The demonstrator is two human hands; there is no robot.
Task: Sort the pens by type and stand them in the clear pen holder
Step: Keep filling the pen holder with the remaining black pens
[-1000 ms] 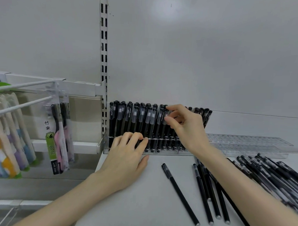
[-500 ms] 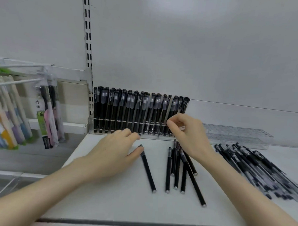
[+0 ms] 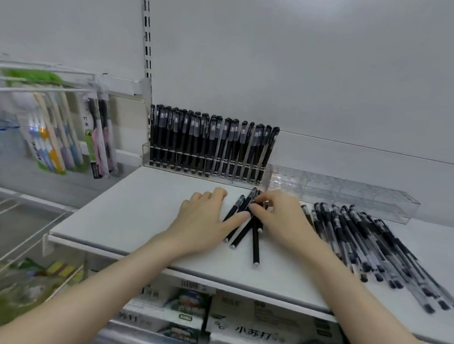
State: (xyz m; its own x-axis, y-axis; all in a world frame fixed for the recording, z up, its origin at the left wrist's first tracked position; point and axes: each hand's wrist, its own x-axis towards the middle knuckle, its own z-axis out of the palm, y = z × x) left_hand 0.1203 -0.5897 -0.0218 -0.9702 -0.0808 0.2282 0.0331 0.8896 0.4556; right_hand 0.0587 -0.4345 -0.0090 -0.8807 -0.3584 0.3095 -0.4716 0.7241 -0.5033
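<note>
Right hand is off the clear acrylic pen holder now and down on the white shelf, fingers pinching the caps of the loose slim matte-black pens, flat open-fingered left hand herding them together, so the next batch looks nearly ready.

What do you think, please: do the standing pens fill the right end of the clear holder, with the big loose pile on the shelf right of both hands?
No: the head view shows the standing pens filling the left end of the clear holder. The big loose pile lies on the shelf right of the left hand and right hand, which pinches a small bunch.
</note>
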